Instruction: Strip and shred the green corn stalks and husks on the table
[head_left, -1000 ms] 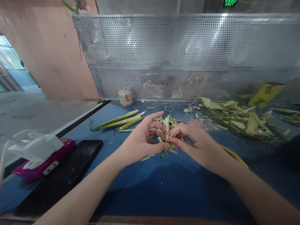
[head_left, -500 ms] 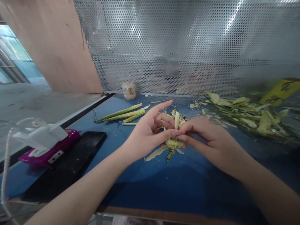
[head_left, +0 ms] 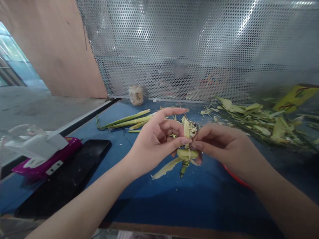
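Note:
Near the middle of the table, a small bundle of pale green, husk-like leaf strips (head_left: 187, 154) is gripped by my left hand (head_left: 159, 141). Its thumb pinches the upright pale strip, and the index finger is stretched out above. Below, the bundle has a crosswise rolled piece, a long loose strip to the left and a dark-tipped green end. Close against it, my right hand (head_left: 221, 142) is closed, thumb and index finger pinching what looks like a thin dark strand (head_left: 197, 131). Their fingertips partly hide the strand and the bundle's middle.
Long green stalks (head_left: 129, 122) lie behind my left hand; shredded scraps (head_left: 190, 126) lie behind the bundle. A leaf pile (head_left: 259, 122) and yellow object (head_left: 296, 98) are right. A jar (head_left: 136, 95), black phone-like slab (head_left: 74, 172), purple power strip (head_left: 50, 162) and red curved edge (head_left: 235, 176) also show.
My right hand has shifted slightly right and down, opening a small gap where the thin dark strand shows. The red edge has come into sight under it. My left hand keeps its grip.

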`<state>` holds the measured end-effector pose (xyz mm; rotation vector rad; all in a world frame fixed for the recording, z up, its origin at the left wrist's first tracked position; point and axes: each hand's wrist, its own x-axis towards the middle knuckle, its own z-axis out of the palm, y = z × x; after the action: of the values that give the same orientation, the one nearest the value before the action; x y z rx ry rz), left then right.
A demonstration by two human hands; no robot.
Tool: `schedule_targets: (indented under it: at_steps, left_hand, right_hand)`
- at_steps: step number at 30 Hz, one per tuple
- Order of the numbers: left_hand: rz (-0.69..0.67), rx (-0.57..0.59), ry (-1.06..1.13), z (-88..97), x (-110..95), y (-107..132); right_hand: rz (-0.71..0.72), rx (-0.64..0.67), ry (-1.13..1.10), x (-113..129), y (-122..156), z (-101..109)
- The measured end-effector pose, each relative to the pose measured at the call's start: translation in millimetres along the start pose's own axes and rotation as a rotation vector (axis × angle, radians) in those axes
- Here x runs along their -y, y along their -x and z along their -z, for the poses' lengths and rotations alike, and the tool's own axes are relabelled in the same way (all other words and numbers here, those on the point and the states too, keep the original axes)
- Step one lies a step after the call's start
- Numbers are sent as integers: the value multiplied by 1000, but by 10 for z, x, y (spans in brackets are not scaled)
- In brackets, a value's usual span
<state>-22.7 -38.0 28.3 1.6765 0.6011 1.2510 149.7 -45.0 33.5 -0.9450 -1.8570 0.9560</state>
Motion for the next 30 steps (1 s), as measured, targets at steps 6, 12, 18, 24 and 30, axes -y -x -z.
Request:
schedule_targets:
  at_steps: [6,12,18,24,30]
  left_hand:
    - [-26,-4,29,-11,-12,14]
    - [-55,-1,52,-29,-43,33]
    - [-103,-26,35,-24,-70,37]
    - [-115,-17,40,-16,-75,50]
    - [-108,1,45,-27,-92,64]
  right_hand:
    - [10,-48,-35,13,44,-36]
    - [72,-34,36,4,118,-47]
    - [159,-67,165,-62,155,-14]
    - [337,-120,526,-37,160,32]
    - [591,-178,785,-60,173,77]
